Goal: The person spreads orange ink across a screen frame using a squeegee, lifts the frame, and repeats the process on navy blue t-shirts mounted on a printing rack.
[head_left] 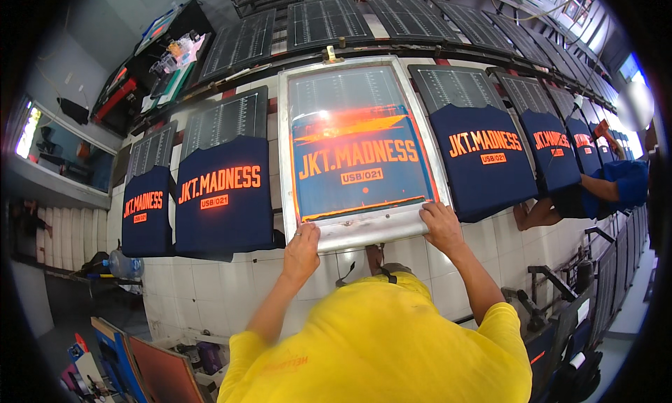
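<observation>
A silver metal screen-printing frame (pixel 371 233) lies over a dark blue T-shirt in front of me. Orange ink is smeared across its mesh (pixel 350 126), and printed lettering shows through. My left hand (pixel 302 249) grips the frame's near left corner, fingers curled over the edge. At the near right corner my right hand (pixel 442 227) holds the same frame, its fingers bent over the bar. Just left of the frame is a dark blue T-shirt (pixel 222 224) with orange lettering. Another printed T-shirt (pixel 483 182) lies to its right. Both are spread on black boards.
More black boards (pixel 329 22) stand in a row behind a dark rail. A cluttered side table (pixel 168 74) is at the far left. On the right, a co-worker in a blue shirt (pixel 619 186) stands near other printed shirts. A water jug (pixel 126 265) sits at lower left.
</observation>
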`<action>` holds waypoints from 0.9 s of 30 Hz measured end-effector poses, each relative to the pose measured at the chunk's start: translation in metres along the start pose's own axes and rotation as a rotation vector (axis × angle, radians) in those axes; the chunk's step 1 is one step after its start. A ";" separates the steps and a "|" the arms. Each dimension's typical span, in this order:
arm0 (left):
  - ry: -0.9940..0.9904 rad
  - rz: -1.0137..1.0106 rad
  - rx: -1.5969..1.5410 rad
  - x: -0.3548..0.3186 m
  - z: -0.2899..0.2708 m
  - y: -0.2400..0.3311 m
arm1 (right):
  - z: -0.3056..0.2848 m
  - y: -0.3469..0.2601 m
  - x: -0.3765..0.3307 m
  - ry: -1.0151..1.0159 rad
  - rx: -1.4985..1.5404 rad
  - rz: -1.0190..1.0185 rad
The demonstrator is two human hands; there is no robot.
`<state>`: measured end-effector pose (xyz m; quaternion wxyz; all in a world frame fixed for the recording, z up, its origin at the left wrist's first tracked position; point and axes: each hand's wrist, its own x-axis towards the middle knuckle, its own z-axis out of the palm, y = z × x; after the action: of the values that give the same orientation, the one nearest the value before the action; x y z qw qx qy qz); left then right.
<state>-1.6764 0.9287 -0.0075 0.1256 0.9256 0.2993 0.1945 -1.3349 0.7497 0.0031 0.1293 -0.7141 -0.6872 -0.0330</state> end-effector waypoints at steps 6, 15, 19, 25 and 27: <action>-0.110 0.023 0.004 -0.015 0.001 0.006 | 0.000 -0.016 -0.016 -0.060 0.047 0.042; 0.030 -0.073 -0.185 -0.016 -0.013 -0.017 | 0.005 -0.002 -0.017 0.340 0.260 0.158; 0.125 -0.416 -0.289 -0.020 0.007 -0.056 | 0.011 0.021 -0.005 0.442 0.257 0.417; 0.113 -0.482 -0.319 -0.011 0.027 -0.096 | 0.042 0.060 0.011 0.251 0.395 0.827; 0.079 -0.512 -0.336 -0.008 0.033 -0.106 | 0.053 0.071 0.014 0.299 0.382 0.821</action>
<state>-1.7213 1.0034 -0.0762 0.3100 0.7782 0.4912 0.2390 -1.2709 0.7743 -0.0544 0.3579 -0.8775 -0.3159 0.0453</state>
